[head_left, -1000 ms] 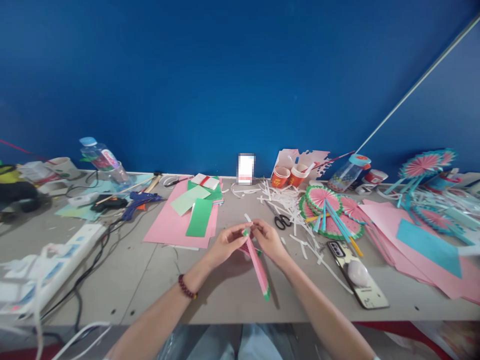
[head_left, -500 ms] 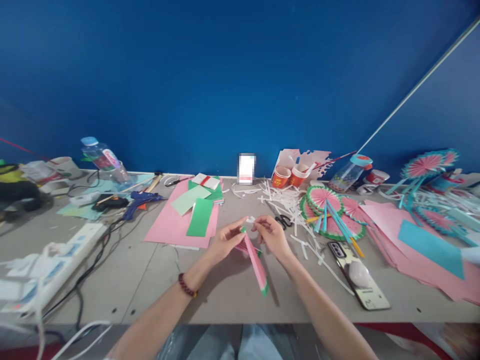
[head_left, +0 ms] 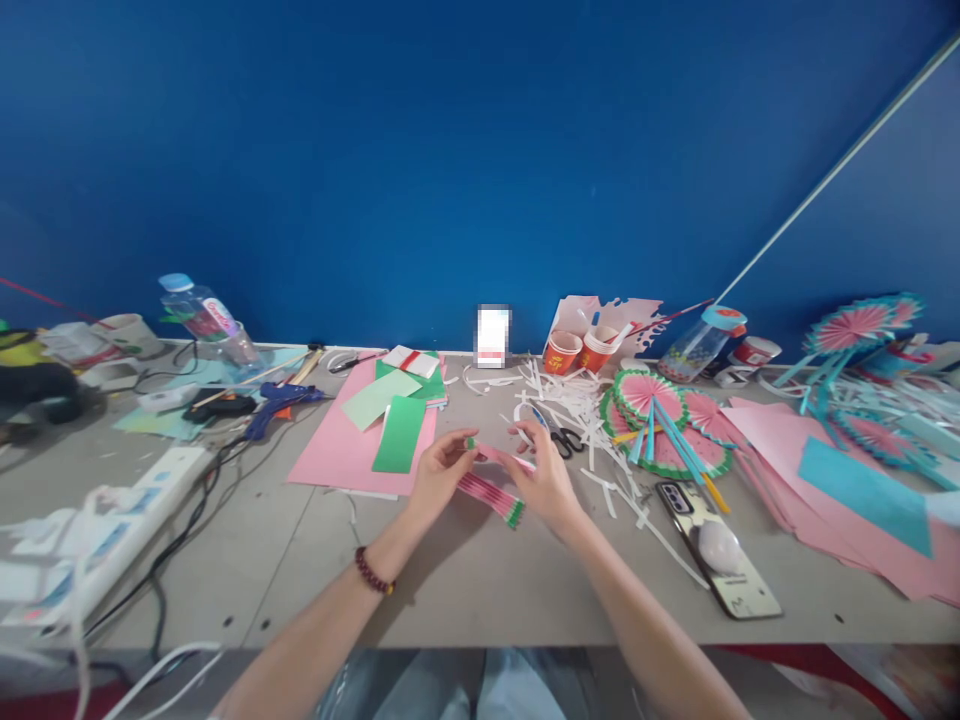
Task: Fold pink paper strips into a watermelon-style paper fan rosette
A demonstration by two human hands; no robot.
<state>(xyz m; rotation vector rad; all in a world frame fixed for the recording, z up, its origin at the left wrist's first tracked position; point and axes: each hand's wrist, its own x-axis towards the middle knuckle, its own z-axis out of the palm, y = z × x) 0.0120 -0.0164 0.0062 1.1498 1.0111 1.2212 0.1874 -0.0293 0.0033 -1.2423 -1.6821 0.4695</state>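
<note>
Single view, head-mounted. The camera looks forward and down over the counter [head_left: 465,590] toward the blue wall [head_left: 450,170] at 12 o'clock. The left hand [head_left: 439,478] and right hand [head_left: 547,482] sit close, mid-frame; forearms enter from 6 o'clock.

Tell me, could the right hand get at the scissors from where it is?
Probably yes. The scissors lie just beyond the right hand, with only loose paper strips around them. But that hand and the left hand both pinch the folded paper, so it would have to let go first.
</note>
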